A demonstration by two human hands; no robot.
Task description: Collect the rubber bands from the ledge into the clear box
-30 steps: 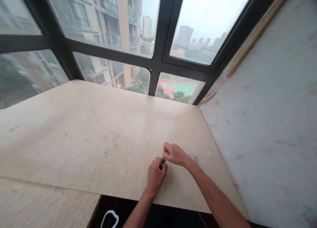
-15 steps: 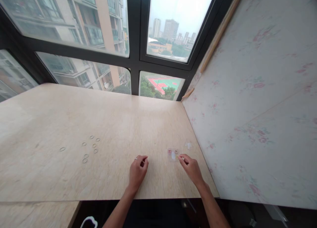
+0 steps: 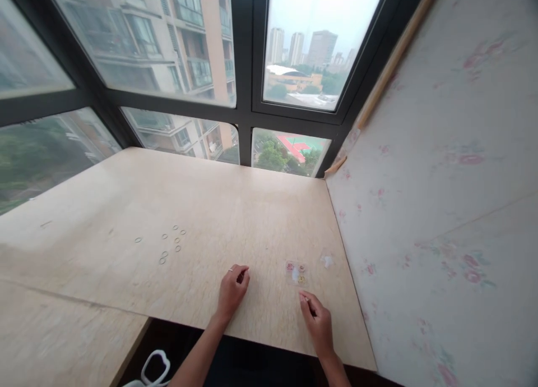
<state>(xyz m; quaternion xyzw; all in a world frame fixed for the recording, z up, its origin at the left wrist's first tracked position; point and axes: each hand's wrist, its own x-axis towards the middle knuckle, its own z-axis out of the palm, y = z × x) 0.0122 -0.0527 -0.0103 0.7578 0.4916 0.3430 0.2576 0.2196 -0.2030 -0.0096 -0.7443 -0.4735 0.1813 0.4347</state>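
Note:
My left hand [image 3: 232, 293] rests on the pale wooden table [image 3: 105, 280] near its front edge, fingers curled in a pinch, with a ring on one finger. What the fingertips hold is too small to make out. My right hand [image 3: 316, 321] lies further right, fingers pressed together, just below a small clear packet [image 3: 296, 272] with red and yellow bits in it. A scrap of clear plastic [image 3: 327, 260] lies beside the packet. Several small metal rings [image 3: 171, 242] are scattered on the table to the left.
A papered wall panel [image 3: 441, 207] closes the table's right side. Large dark-framed windows [image 3: 244, 101] stand behind the table. A white looped object [image 3: 154, 369] shows below the front edge at the left. A second table board [image 3: 54, 336] adjoins at the lower left.
My hands were joined together a second ago and have since parted. The right hand went to the clear packet, then drew back toward me. The left hand stayed curled on the table.

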